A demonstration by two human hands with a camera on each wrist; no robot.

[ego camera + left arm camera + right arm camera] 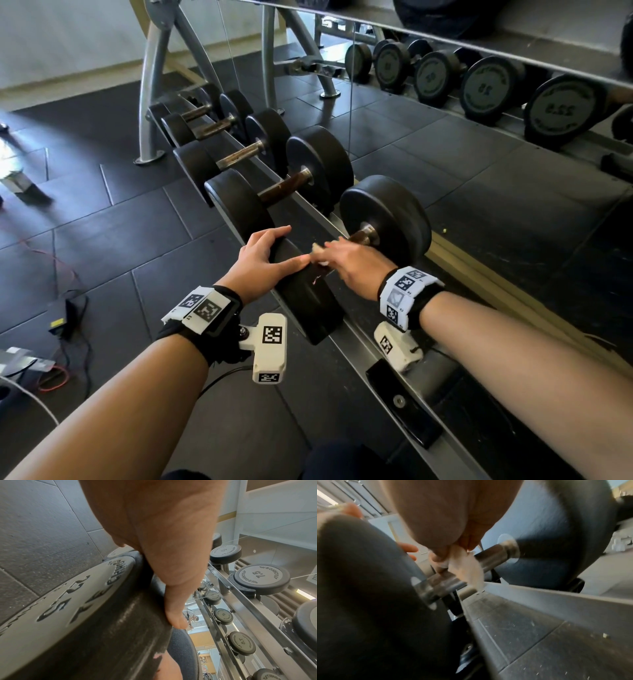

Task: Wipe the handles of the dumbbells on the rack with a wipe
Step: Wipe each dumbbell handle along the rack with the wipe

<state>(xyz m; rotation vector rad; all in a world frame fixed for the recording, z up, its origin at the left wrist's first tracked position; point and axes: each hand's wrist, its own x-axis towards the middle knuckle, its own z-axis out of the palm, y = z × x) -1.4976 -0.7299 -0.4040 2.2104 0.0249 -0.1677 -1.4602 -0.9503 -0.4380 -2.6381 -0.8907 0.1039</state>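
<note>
Where the right hand (352, 267) covered the nearest dumbbell (383, 219), most of the handle (491, 557) was hidden in the head view, and the right wrist view was blurred. The white wipe (467, 566) was pinched in that hand's curled fingers and lay against the handle, at 6 o'clock from the palm. The left hand (263, 257), fingers spread and nearly straight, rested on the near weight head (120, 628), at 9 o'clock from the wipe. The rack (359, 339) carried the dumbbell row.

bright glare pools on the floor (13, 154) at left; the right wrist view is motion-blurred, edges bowed.
</note>
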